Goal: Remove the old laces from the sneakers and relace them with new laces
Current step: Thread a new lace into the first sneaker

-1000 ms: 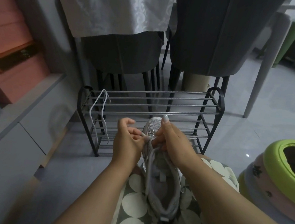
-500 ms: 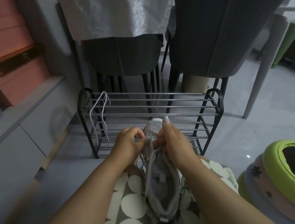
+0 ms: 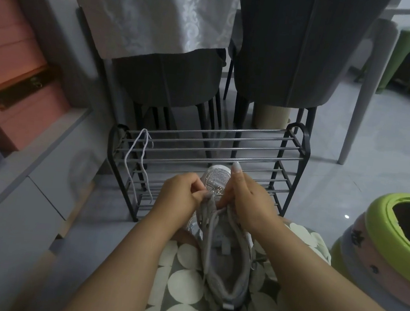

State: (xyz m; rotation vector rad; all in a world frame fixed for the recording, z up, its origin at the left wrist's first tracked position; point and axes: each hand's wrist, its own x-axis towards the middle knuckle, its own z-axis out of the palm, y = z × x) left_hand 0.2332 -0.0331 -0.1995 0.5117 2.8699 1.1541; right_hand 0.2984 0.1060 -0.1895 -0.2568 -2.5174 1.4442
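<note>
A grey sneaker (image 3: 227,261) lies on my lap, toe pointing away, on a grey cloth with pale dots (image 3: 182,289). Its grey lace (image 3: 208,216) runs up the left side of the tongue. My left hand (image 3: 180,196) pinches the lace end near the front eyelets. My right hand (image 3: 247,199) grips the sneaker's front right side, index finger raised over the toe. A white lace (image 3: 137,157) hangs over the left end of the black shoe rack (image 3: 300,151).
The metal shoe rack stands on the floor just beyond my knees. Two dark chairs (image 3: 289,49) and a white cloth (image 3: 159,12) sit behind it. A grey cabinet (image 3: 13,196) runs along the left. A green-rimmed potty (image 3: 394,245) stands at right.
My left hand has dropped from above the toe down to the front eyelets, drawing the lace end with it. The right hand and sneaker have stayed in place.
</note>
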